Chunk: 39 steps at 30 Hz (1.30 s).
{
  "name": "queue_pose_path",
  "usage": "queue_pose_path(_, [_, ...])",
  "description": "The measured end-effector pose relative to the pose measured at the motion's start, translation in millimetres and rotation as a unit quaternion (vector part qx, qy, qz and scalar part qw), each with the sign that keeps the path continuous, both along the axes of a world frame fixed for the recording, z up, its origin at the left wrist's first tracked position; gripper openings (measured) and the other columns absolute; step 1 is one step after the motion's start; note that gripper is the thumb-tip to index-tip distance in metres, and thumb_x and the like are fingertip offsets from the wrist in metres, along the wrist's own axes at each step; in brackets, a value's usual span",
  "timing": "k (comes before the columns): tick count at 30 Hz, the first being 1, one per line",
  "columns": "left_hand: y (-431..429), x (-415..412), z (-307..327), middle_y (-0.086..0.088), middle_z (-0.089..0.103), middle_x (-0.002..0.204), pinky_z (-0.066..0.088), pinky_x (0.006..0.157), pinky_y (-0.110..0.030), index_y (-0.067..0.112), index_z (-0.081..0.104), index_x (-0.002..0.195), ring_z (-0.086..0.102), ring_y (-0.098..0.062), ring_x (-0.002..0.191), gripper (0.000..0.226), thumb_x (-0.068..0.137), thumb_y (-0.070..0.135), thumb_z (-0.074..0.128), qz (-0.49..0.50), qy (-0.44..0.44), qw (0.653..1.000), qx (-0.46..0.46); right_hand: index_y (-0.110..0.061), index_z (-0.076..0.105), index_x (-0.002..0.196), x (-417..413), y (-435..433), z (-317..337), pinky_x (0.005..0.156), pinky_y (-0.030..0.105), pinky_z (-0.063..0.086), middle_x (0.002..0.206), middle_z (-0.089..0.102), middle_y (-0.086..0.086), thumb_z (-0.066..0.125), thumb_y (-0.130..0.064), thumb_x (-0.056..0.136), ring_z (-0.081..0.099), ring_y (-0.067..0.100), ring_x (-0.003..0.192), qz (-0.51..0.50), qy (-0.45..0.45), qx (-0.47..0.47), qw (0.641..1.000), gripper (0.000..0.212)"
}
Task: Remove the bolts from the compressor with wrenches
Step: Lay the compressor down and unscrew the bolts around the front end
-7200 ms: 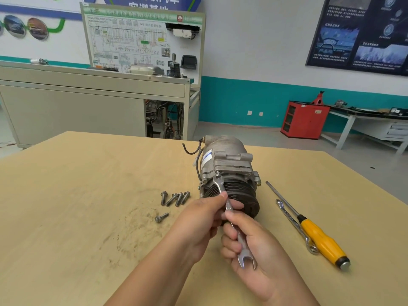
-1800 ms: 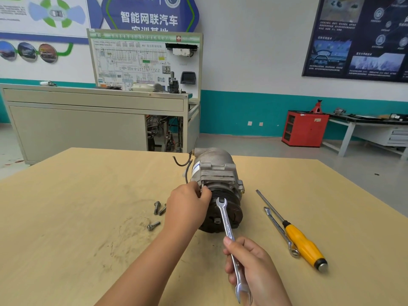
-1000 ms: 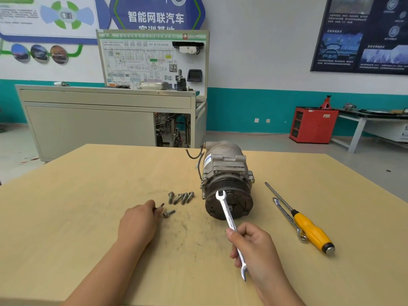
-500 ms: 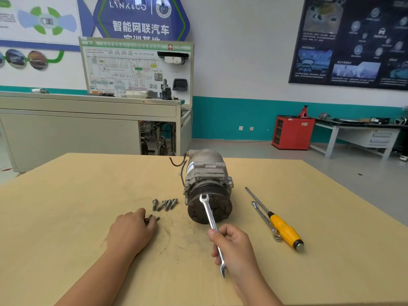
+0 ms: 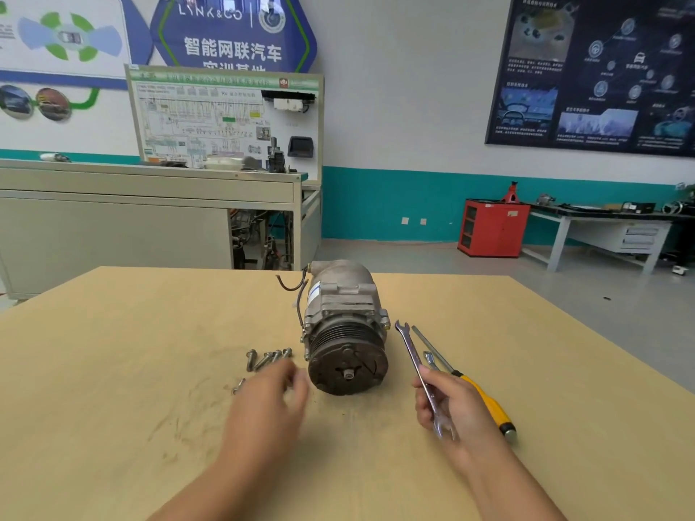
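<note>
The right hand [image 5: 455, 408] grips a wrench [image 5: 413, 355], with fingers and thumb curled round the lower half of its shank. One open-end head points up and away from the knuckles, and the other head sticks out below the palm. The wrench is in the air to the right of the compressor [image 5: 346, 332] and is not touching it. The compressor lies on the bench [image 5: 113, 351] between the two hands and a little beyond them, with its dark pulley face turned toward the person and its wires trailing off the far left side. The left hand [image 5: 270, 404] hovers low over the bench with its fingertips near the pulley's lower left edge. It is smeared by motion blur, so it cannot be told whether its fingers are curled or hold anything. Just beyond those fingertips lies a cluster of loose bolts [image 5: 267, 357], side by side on the bench, and a single bolt [image 5: 237, 385] lies apart, to the left of the knuckles. On the far side of the right hand lies a screwdriver [image 5: 489, 404]. Its yellow handle is partly hidden behind the hand, and its shaft runs away past the fingers. The head of a second wrench [image 5: 430, 358] shows between that shaft and the held wrench.
</note>
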<state>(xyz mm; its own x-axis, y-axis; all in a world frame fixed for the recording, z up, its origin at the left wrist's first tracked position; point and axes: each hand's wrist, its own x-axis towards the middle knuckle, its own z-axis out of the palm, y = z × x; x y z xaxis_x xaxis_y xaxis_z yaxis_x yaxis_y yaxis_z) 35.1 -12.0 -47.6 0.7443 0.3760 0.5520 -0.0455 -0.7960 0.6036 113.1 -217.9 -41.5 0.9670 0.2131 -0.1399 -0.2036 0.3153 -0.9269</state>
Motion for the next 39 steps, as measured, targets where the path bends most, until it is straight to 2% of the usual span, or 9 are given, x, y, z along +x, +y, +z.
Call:
queue_pose_path(3, [-51, 12, 5, 0.002, 0.045, 0.052, 0.03, 0.051, -0.021, 0.014, 0.058, 0.068, 0.039, -0.006, 0.05, 0.036, 0.091, 0.038, 0.048, -0.113, 0.029, 0.99, -0.085, -0.002, 0.063, 0.066, 9, 3, 4, 0.033, 0.018, 0.034, 0.048, 0.051, 0.005, 0.063, -0.02, 0.072, 0.043, 0.011, 0.034, 0.055, 0.048, 0.089, 0.993, 0.019])
queue_pose_path(6, [-78, 34, 9, 0.005, 0.044, 0.055, 0.031, 0.053, -0.024, 0.017, 0.068, 0.08, 0.04, -0.008, 0.055, 0.04, 0.096, 0.043, 0.042, -0.166, 0.148, 0.952, -0.209, -0.004, 0.067, 0.068, 11, -3, 0, 0.035, 0.018, 0.036, 0.051, 0.054, 0.007, 0.063, -0.023, 0.07, 0.044, 0.011, 0.037, 0.083, 0.011, 0.048, 0.995, 0.019])
queue_pose_path(9, [-88, 53, 9, 0.013, 0.038, 0.044, 0.027, 0.047, -0.025, 0.025, 0.065, 0.07, 0.034, -0.009, 0.048, 0.037, 0.093, 0.048, 0.047, -0.196, 0.186, 0.875, -0.401, -0.005, 0.069, 0.069, 9, -6, -3, 0.035, 0.018, 0.037, 0.052, 0.055, 0.009, 0.061, -0.019, 0.075, 0.047, 0.012, 0.038, 0.103, -0.005, 0.029, 0.994, 0.018])
queue_pose_path(12, [-92, 67, 5, 0.008, 0.032, 0.051, 0.02, 0.043, -0.02, 0.017, 0.072, 0.086, 0.025, -0.008, 0.045, 0.028, 0.09, 0.04, 0.057, -0.212, 0.186, 0.777, -0.563, -0.004, 0.067, 0.069, 6, -5, -3, 0.036, 0.017, 0.039, 0.051, 0.056, 0.008, 0.056, -0.013, 0.088, 0.051, 0.011, 0.039, 0.102, -0.014, 0.017, 0.995, 0.023])
queue_pose_path(14, [-95, 73, 1, 0.004, 0.029, 0.056, 0.018, 0.044, -0.02, 0.014, 0.073, 0.09, 0.023, -0.009, 0.049, 0.024, 0.088, 0.035, 0.061, -0.234, 0.175, 0.737, -0.61, -0.004, 0.066, 0.069, 6, -4, -3, 0.036, 0.017, 0.04, 0.05, 0.056, 0.008, 0.054, -0.013, 0.09, 0.052, 0.011, 0.04, 0.097, -0.024, 0.011, 0.995, 0.025])
queue_pose_path(20, [-101, 71, -7, -0.004, 0.038, 0.058, 0.023, 0.043, -0.022, 0.005, 0.069, 0.094, 0.029, -0.013, 0.049, 0.03, 0.086, 0.033, 0.061, -0.235, 0.118, 0.779, -0.57, -0.002, 0.064, 0.074, 3, -4, -2, 0.035, 0.016, 0.035, 0.049, 0.056, 0.006, 0.052, -0.013, 0.09, 0.054, 0.01, 0.041, 0.091, -0.043, 0.003, 0.995, 0.023])
queue_pose_path(26, [-100, 69, -8, 0.003, 0.035, 0.048, 0.024, 0.038, -0.018, 0.004, 0.072, 0.089, 0.026, -0.008, 0.04, 0.03, 0.087, 0.031, 0.06, -0.214, 0.104, 0.809, -0.538, -0.003, 0.066, 0.075, 3, -5, -3, 0.034, 0.016, 0.034, 0.048, 0.055, 0.008, 0.052, -0.015, 0.092, 0.049, 0.01, 0.037, 0.095, -0.04, -0.022, 0.994, 0.025])
queue_pose_path(34, [-100, 70, -8, -0.003, 0.032, 0.057, 0.022, 0.041, -0.02, -0.007, 0.068, 0.097, 0.025, -0.009, 0.042, 0.038, 0.091, 0.029, 0.057, -0.225, 0.103, 0.802, -0.544, -0.008, 0.072, 0.067, 6, -4, -4, 0.034, 0.017, 0.033, 0.056, 0.057, 0.008, 0.055, -0.014, 0.089, 0.05, 0.009, 0.04, 0.085, -0.038, -0.013, 0.996, 0.028])
queue_pose_path(39, [-100, 71, -9, 0.006, 0.045, 0.05, 0.025, 0.04, -0.018, 0.006, 0.074, 0.088, 0.028, -0.007, 0.042, 0.028, 0.092, 0.027, 0.056, -0.234, 0.1, 0.792, -0.556, -0.006, 0.07, 0.068, 7, -3, -7, 0.034, 0.017, 0.034, 0.052, 0.055, 0.007, 0.056, -0.013, 0.089, 0.048, 0.01, 0.039, 0.072, -0.066, -0.032, 0.995, 0.026])
